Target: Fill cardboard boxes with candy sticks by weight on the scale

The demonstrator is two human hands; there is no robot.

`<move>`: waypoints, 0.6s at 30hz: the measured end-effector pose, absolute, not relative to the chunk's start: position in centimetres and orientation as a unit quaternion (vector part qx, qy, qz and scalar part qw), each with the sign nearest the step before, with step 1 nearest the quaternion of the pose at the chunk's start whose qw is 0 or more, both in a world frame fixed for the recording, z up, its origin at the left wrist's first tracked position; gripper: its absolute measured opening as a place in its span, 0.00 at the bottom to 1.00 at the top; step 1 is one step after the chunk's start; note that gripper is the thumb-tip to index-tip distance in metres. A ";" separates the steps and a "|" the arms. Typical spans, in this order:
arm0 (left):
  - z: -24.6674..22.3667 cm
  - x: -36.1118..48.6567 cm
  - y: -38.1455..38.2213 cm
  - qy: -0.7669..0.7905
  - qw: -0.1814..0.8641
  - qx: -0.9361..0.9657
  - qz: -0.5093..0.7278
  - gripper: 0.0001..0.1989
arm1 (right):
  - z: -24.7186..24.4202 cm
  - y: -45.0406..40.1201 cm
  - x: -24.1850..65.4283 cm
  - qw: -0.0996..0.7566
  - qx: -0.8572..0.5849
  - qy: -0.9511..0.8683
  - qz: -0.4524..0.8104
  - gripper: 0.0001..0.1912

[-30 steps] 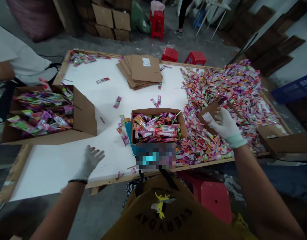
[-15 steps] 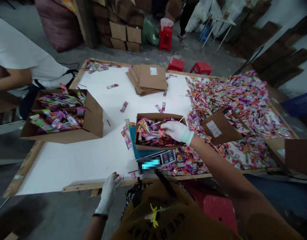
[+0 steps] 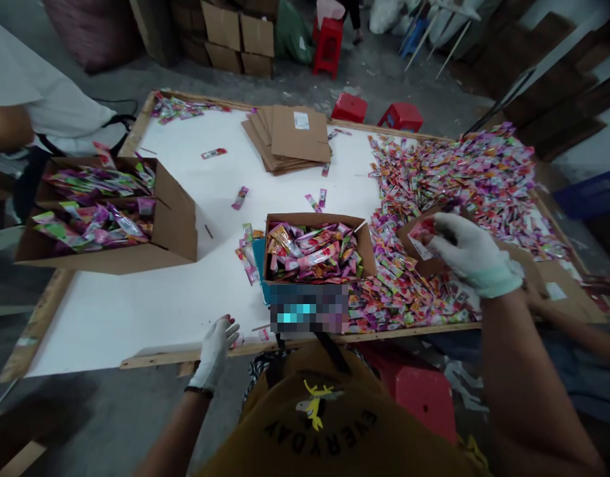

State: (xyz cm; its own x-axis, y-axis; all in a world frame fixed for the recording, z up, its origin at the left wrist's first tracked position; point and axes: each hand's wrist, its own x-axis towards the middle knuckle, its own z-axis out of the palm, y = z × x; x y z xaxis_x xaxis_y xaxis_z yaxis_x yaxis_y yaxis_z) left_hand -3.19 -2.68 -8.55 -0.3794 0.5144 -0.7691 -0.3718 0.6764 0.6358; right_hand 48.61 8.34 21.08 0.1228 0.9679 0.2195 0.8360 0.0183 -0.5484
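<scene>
My right hand (image 3: 471, 252), in a white glove, pinches a red-and-pink packet (image 3: 422, 232) over the right-hand pile of packets (image 3: 454, 165). Below it lies a labelled cardboard piece, partly covered by the hand. My left hand (image 3: 214, 351), also gloved, rests near the table's front edge with its fingers apart and nothing in them. Between my hands an open cardboard box (image 3: 371, 252) filled with packets sits on a teal scale (image 3: 259, 265), whose display is blurred out.
At the left stands a large divided carton (image 3: 178, 218) full of packets, beside a person in a white shirt (image 3: 31, 73). Flat cardboard sheets (image 3: 297, 136) are stacked at the back. Another person's arm (image 3: 577, 328) reaches in at the right. Red stools (image 3: 401, 117) stand beyond the table.
My right hand has left the box on the scale and moved right with a packet in its fingers. Another person's arm and a flatter cardboard piece now show at the right.
</scene>
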 end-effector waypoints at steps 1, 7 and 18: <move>-8.5 -3.1 -2.5 0.727 0.557 0.050 0.398 0.11 | 20.8 8.3 49.2 0.241 -0.703 -0.665 0.079 0.25; -8.5 -2.4 -2.5 0.726 0.563 0.054 0.391 0.12 | 19.5 9.8 42.8 0.231 -0.596 -0.761 0.108 0.23; -8.1 -3.5 -4.7 0.724 0.554 0.028 0.410 0.09 | 13.6 14.5 29.8 0.082 -0.546 -0.815 0.176 0.14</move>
State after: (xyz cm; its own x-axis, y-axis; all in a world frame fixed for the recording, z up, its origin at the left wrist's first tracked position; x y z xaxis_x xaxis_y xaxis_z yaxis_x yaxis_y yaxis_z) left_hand -3.48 -4.70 -8.10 -0.3837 0.4942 -0.7801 -0.4141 0.6630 0.6237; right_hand 29.77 14.52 13.58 -0.3910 0.9186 -0.0583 0.8608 0.3425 -0.3763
